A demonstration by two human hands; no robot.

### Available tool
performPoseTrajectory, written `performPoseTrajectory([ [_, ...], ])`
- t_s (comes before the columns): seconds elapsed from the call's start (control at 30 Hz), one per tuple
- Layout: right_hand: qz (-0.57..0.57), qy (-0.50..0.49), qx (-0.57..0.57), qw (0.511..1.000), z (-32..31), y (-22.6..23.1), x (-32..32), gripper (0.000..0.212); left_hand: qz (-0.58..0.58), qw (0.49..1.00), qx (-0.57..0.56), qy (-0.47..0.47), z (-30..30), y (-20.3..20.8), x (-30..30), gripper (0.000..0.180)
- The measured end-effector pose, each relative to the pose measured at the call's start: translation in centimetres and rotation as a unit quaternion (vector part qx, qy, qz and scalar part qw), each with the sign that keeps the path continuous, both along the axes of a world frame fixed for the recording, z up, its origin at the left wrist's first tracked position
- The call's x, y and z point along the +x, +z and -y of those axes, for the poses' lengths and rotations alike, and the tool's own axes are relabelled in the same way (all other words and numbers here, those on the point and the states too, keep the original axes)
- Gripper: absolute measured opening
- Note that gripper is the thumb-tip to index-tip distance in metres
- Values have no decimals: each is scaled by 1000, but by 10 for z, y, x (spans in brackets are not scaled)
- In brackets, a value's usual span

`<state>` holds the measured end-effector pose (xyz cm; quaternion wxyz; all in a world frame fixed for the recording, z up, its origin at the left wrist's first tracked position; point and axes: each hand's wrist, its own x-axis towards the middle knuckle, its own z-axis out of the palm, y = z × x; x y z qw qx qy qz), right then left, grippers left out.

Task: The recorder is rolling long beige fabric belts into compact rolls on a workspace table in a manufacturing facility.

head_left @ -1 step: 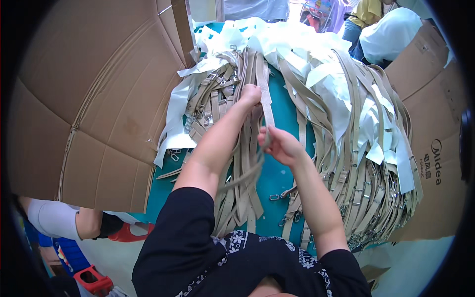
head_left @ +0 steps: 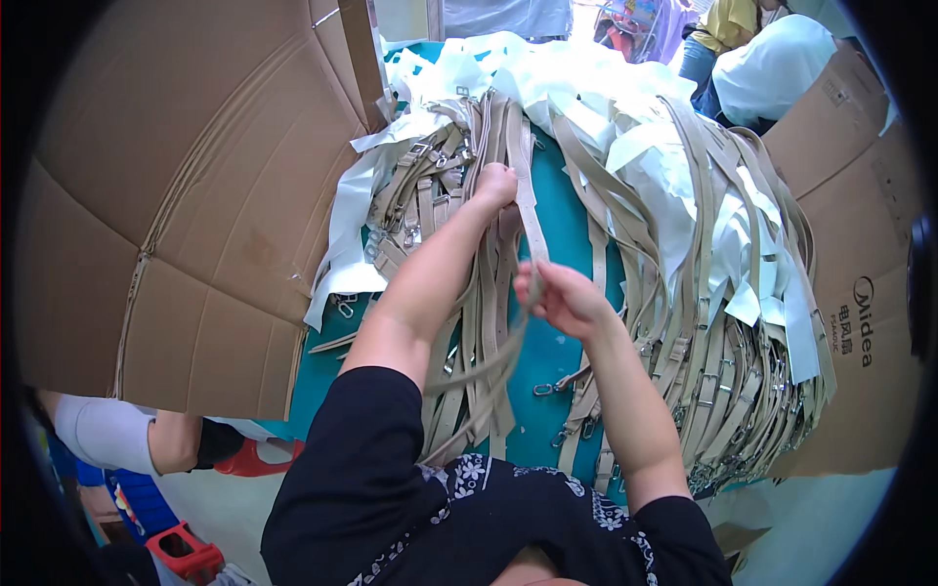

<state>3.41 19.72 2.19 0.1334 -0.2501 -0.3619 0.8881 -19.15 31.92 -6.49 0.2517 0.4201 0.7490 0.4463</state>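
Right fingers point(head_left: 553, 277) slightly lower and farther right, hanging length of beige strap point(head_left: 532, 237) also lower.

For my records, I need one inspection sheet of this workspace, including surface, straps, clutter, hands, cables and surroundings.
Surface: green tabletop, largely covered.
Job's things: long flat beige straps in the middle, more heaped left and right, many with metal fittings.
Clutter: thin white sheets among the straps.
Hands: right hand pinches a beige strap; left hand is curled at the central straps, its grip unclear.
Cables: nothing seen.
Surroundings: brown cardboard panels at both sides; person in yellow top behind.
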Motion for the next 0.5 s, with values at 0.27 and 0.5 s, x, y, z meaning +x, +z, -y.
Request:
performPoseTrajectory([
  [0.27,161,19,73,984,37,-20,73,24,-466,878,-14,103,49,54,-68,37],
  [0.5,182,140,183,956,82,-51,79,22,-381,921,-40,70,75,35,-145,27],
])
